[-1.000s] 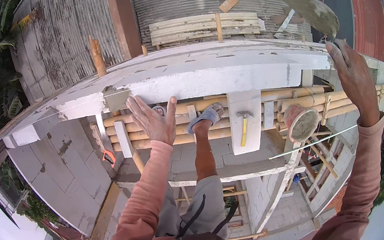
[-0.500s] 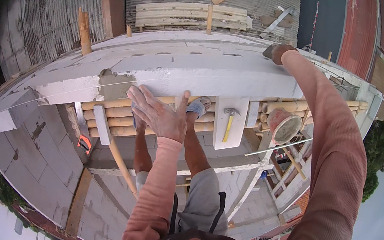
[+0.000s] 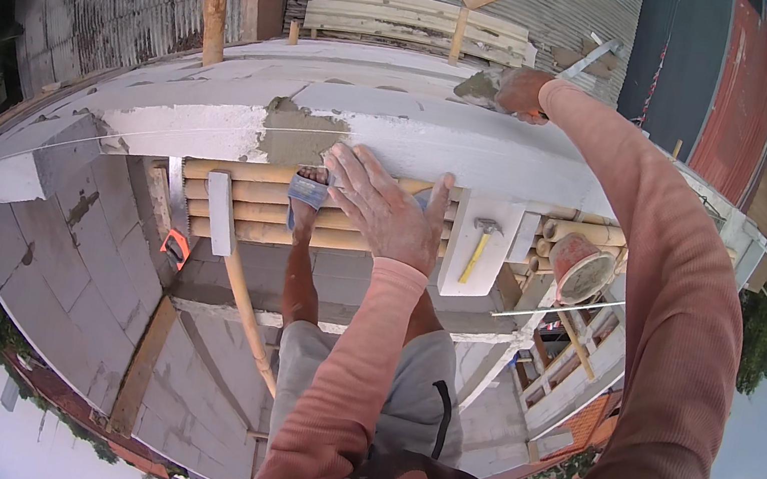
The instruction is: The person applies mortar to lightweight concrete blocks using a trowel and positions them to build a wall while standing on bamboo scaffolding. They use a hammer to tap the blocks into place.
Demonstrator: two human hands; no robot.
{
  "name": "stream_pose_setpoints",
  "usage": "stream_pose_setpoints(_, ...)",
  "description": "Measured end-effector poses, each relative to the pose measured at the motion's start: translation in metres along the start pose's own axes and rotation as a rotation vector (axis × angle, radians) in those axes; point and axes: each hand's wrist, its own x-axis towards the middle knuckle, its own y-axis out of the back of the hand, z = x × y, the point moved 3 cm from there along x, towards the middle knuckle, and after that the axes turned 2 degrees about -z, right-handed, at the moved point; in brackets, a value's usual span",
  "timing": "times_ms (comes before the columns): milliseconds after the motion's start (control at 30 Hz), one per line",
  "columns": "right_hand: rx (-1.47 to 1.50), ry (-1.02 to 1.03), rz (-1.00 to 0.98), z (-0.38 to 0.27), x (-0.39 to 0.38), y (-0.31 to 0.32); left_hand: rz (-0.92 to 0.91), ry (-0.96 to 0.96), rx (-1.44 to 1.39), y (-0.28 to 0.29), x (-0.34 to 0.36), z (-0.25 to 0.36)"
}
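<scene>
At the far left, a saw (image 3: 174,247) with an orange handle is standing below the lower edge of the white block wall (image 3: 518,166), near the left ends of the bamboo poles (image 3: 264,193). One sandalled foot (image 3: 308,189) is resting on the poles. Caution: round poles may be giving poor footing; a slip or roll could cost the person balance.

Next rightward, a grey mortar patch (image 3: 304,137) is covering part of the wall's front face. The left hand (image 3: 389,208) is reaching just right of it, at the wall's lower edge; its fingers are spreading apart, holding nothing. From here I am not able to tell whether the palm is pressing.

Over the wall's top, the right hand (image 3: 522,92) is gripping the trowel (image 3: 478,85), fingers clamping around its handle. The mortar-coated blade is pointing left; excess tilt could drop mortar over the far edge.

Below, a hammer (image 3: 476,253) is lying on a white slab (image 3: 496,258); a jolt could slide it off. Beyond the slab's right edge, a bucket (image 3: 578,262) is apparently tilting; a bump could spill it.
</scene>
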Motion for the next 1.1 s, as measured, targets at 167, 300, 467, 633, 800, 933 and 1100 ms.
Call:
stream_pose_setpoints(167, 0.051, 0.114, 0.004, -0.080, 0.004, 0.034, 0.062, -0.041, -0.006, 0.002, 0.000, -0.006)
stream_pose_setpoints(300, 0.081, 0.092, -0.003, -0.123, 0.027, 0.057, 0.072, -0.054, -0.027, -0.001, -0.001, 0.001)
stream_pose_setpoints(467, -0.150, 0.288, 0.084, -0.201, 0.036, 0.085, 0.069, -0.035, -0.054, 0.002, 0.002, -0.007)
stream_pose_setpoints(633, -0.419, 0.353, 0.047, -0.221, 0.050, 0.094, 0.042, -0.043, -0.084, 0.000, 0.000, -0.002)
stream_pose_setpoints(800, 0.272, 0.211, 0.059, -0.214, 0.024, 0.101, 0.017, -0.018, -0.054, -0.001, -0.001, -0.006)
stream_pose_setpoints(933, 0.623, 0.309, 0.013, -0.198, -0.001, 0.107, 0.010, -0.019, -0.077, 0.001, -0.001, -0.003)
stream_pose_setpoints(1100, 0.760, 0.381, -0.047, -0.182, -0.055, 0.115, -0.065, 0.027, -0.065, 0.003, 0.000, -0.006)
